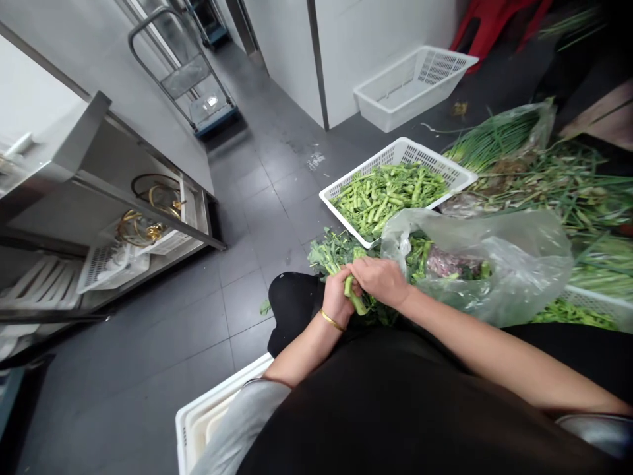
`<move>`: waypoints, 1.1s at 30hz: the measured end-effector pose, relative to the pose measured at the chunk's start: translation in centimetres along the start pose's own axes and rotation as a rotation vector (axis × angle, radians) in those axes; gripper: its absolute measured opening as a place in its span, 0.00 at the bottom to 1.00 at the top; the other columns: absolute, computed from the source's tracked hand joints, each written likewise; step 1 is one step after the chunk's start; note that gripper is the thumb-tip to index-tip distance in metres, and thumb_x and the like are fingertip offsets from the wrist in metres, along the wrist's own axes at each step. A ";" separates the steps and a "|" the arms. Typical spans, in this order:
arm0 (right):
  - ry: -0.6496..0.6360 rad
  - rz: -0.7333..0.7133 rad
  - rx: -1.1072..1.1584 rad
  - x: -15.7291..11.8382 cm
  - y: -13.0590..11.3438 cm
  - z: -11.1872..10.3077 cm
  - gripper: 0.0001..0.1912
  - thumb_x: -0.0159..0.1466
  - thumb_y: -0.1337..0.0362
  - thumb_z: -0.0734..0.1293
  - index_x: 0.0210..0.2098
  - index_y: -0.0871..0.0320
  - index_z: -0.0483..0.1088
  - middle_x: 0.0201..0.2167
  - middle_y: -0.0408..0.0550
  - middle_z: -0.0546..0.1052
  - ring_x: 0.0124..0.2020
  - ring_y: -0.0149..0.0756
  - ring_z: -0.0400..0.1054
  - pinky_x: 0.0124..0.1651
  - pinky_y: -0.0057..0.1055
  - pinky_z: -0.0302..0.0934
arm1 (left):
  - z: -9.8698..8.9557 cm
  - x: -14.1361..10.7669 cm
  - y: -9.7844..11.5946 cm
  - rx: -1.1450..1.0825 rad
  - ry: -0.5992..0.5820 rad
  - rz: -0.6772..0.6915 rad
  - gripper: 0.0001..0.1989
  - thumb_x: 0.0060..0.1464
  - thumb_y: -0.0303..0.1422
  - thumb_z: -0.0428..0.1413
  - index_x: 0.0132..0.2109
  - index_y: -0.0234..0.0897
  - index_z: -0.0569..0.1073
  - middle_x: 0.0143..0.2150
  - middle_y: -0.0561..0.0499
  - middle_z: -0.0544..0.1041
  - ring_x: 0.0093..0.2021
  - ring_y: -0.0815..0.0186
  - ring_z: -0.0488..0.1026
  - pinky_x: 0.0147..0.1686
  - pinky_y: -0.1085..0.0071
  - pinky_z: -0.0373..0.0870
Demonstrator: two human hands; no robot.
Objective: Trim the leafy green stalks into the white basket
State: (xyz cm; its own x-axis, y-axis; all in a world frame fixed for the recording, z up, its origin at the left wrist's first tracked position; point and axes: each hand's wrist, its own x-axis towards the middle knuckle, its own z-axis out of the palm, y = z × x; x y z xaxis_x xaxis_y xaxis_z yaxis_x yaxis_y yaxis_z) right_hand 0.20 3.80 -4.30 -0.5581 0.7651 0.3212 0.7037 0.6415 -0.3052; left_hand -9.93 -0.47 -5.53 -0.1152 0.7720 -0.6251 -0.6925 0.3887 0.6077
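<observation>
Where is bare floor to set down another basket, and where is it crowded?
Grey floor tiles show between the steel shelving and the white basket of green stems. More lies between it and the upper white basket. Crowded: around the left hand and right hand on a green stalk, with the plastic bag and spring onions.

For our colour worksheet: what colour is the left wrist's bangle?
Gold bangle, clearest in the head view.

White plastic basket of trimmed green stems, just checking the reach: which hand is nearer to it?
The right hand is nearer, just below the near corner of the basket. The left hand sits further left, beside the right.
</observation>
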 end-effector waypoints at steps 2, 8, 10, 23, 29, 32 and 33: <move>0.005 -0.138 0.033 -1.3 -0.1 0.2 0.24 0.71 0.59 0.51 0.25 0.59 0.69 0.20 0.49 0.71 0.21 0.32 0.61 0.26 0.32 0.41 | -0.3 0.8 0.0 0.011 0.033 0.015 0.12 0.44 0.33 0.59 0.26 0.36 0.62 0.15 0.59 0.60 0.15 0.77 0.56 0.18 0.78 0.52; -0.239 -0.274 0.244 -6.1 1.5 1.8 0.23 0.71 0.56 0.53 0.25 0.58 0.68 0.21 0.45 0.72 0.22 0.31 0.65 0.26 0.30 0.46 | 3.9 8.4 5.5 0.128 0.049 -0.016 0.12 0.46 0.33 0.61 0.29 0.35 0.64 0.16 0.58 0.63 0.14 0.76 0.57 0.15 0.78 0.52; -0.380 -0.153 0.263 -6.6 2.9 2.1 0.22 0.70 0.55 0.53 0.27 0.58 0.69 0.22 0.45 0.74 0.23 0.31 0.68 0.27 0.28 0.48 | 8.2 12.1 8.2 0.239 -0.089 0.002 0.11 0.50 0.33 0.60 0.30 0.33 0.66 0.17 0.56 0.64 0.15 0.74 0.60 0.16 0.78 0.54; -0.223 0.511 0.924 -1.9 7.8 -0.1 0.25 0.63 0.44 0.58 0.41 0.59 0.71 0.23 0.44 0.74 0.24 0.32 0.67 0.29 0.29 0.59 | 5.0 6.2 4.6 0.448 -0.352 -0.175 0.22 0.51 0.48 0.56 0.33 0.29 0.73 0.21 0.48 0.72 0.14 0.69 0.65 0.12 0.74 0.59; -0.230 0.515 0.870 0.4 6.2 0.2 0.19 0.60 0.51 0.62 0.20 0.58 0.66 0.13 0.40 0.67 0.17 0.29 0.60 0.24 0.26 0.54 | 1.2 1.8 1.2 0.439 -0.296 -0.028 0.24 0.46 0.52 0.58 0.34 0.32 0.71 0.19 0.52 0.70 0.14 0.70 0.63 0.13 0.74 0.59; -0.147 0.506 0.736 0.0 3.6 -0.6 0.16 0.61 0.56 0.60 0.20 0.58 0.65 0.13 0.41 0.66 0.17 0.28 0.59 0.24 0.26 0.53 | 1.2 1.8 1.0 0.391 -0.166 0.161 0.20 0.48 0.50 0.58 0.33 0.35 0.69 0.17 0.57 0.66 0.13 0.73 0.59 0.13 0.76 0.54; -0.070 0.423 0.664 -0.4 2.5 -1.0 0.16 0.61 0.57 0.59 0.20 0.58 0.64 0.15 0.42 0.68 0.19 0.29 0.60 0.25 0.26 0.53 | 1.2 1.9 1.2 0.340 -0.120 0.200 0.19 0.49 0.49 0.57 0.32 0.36 0.68 0.17 0.57 0.65 0.13 0.74 0.58 0.14 0.76 0.53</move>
State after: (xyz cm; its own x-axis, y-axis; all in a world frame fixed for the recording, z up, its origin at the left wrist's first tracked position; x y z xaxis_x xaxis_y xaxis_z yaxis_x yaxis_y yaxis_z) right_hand 2.63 5.05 -4.25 -0.3437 0.9390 0.0081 0.4649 0.1777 -0.8673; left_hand -10.06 2.11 -5.44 -0.1258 0.8944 -0.4292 -0.3882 0.3537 0.8510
